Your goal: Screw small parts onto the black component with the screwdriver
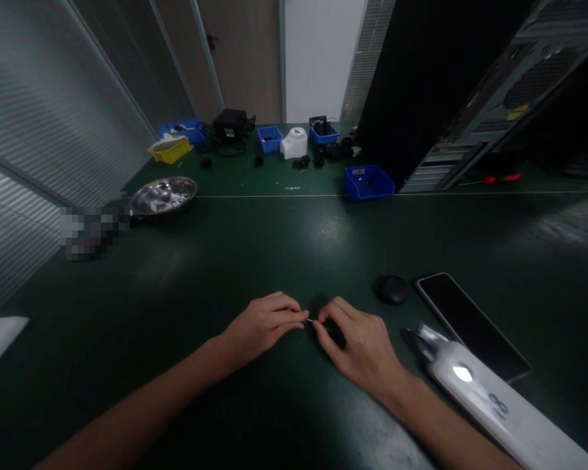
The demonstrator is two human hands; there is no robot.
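Observation:
Low in the middle of the head view, my left hand [269, 320] pinches with thumb and fingers at the left end of a tiny thin pale piece [310, 320]. My right hand [357, 336] is closed at the piece's other end, its thumb and index fingertips pressed close to it. Only a sliver shows between the two hands, too small to name. A dark patch lies inside the curl of my right fingers; I cannot tell whether it is an object or shadow. Right of my right hand sits a round black object [394, 289] on the green table [255, 254].
A phone [470, 323] and a long white device marked 8 [509, 405] lie at right. Farther back are a metal bowl [163, 196], a blue bin [369, 182], a yellow bin [170, 149], a white housing [294, 143] and a black box [230, 124].

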